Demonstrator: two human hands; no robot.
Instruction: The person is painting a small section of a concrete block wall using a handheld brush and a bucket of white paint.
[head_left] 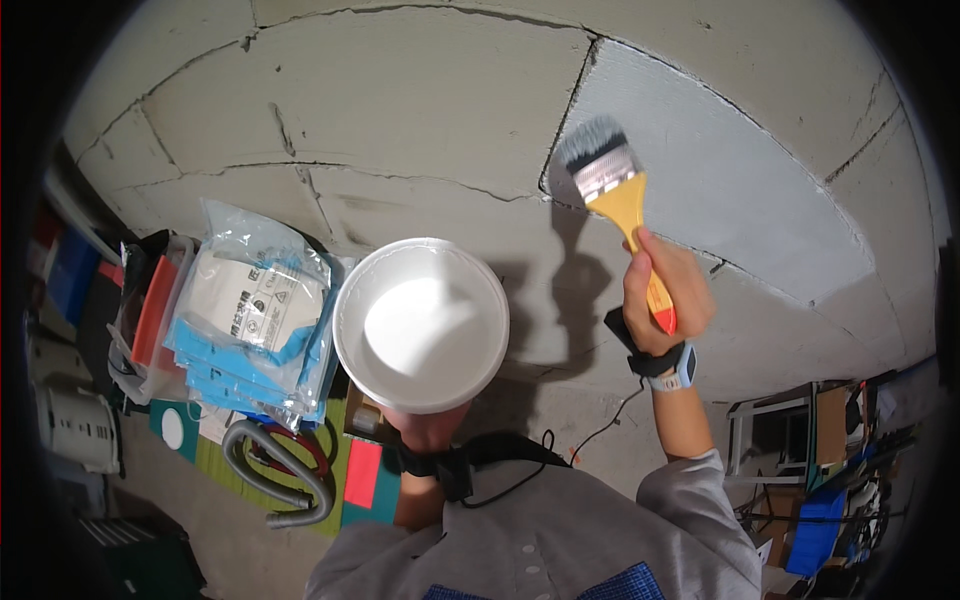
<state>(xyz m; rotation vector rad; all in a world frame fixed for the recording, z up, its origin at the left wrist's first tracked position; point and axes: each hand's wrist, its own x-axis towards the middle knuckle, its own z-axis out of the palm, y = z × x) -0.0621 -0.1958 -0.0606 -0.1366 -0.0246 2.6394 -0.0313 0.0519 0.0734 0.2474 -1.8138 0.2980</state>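
My right hand (672, 293) grips the yellow handle of a wide paintbrush (618, 200), its red-tipped end toward me. White-smeared dark bristles point up and left, by the left edge of a white-painted block (690, 150) in the wall. Whether they touch the wall I cannot tell. A round white bucket (422, 325) with white paint inside is held up by my left hand (432, 425). That hand is under the near side of the bucket, and its fingers are mostly hidden beneath it.
The bare block wall (420, 100) with cracked joints spans the far side. To the left, blue-and-white plastic packages (255, 310) are piled beside a grey hose (270, 470) on a green mat. Shelving (790, 440) with boxes and a blue bin (817, 530) stand at right.
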